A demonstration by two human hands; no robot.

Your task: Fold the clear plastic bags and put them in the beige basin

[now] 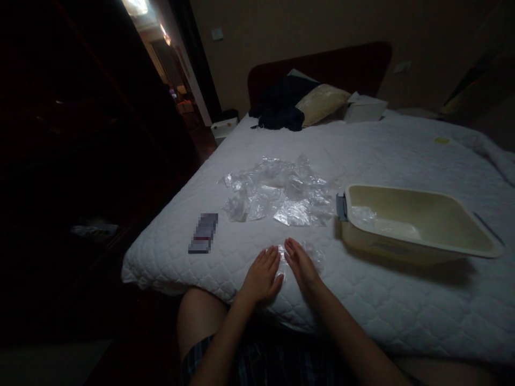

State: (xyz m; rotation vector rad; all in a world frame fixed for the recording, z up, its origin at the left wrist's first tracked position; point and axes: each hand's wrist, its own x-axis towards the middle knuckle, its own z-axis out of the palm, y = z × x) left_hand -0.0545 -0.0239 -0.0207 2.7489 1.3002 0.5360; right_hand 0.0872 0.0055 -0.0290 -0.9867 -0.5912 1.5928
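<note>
The left hand [263, 273] lies palm down, its fingers together and its thumb apart. The right hand [301, 268] is tipped on its side, fingers straight and together; its thumb is hard to make out. A narrow gap separates the fingertips. Both hands rest on a clear plastic sheet [316, 256], part of which shows at 3 o'clock beyond the right hand; whether any finger pinches it, I cannot tell.

The sheet lies close to the near edge of a white quilted bed [422, 308], which drops away at 6 o'clock, just short of the person's lap. At 12 o'clock, across a thin strip of quilt, spreads a loose pile of clear plastic bags [295, 209]. A blurred-out flat object [203, 234] sits near 10 o'clock, well apart from the left hand, with the bed's left side edge beyond it.

Between 2 and 3 o'clock stands a cream bin [386, 249], its grey latch [341, 207] toward the pile and some plastic [364, 215] inside. A band of quilt separates its near wall from the right forearm. Far off near 12 o'clock, a pillow [322, 104] and dark cloth [277, 104] lie before the headboard [333, 61].
</note>
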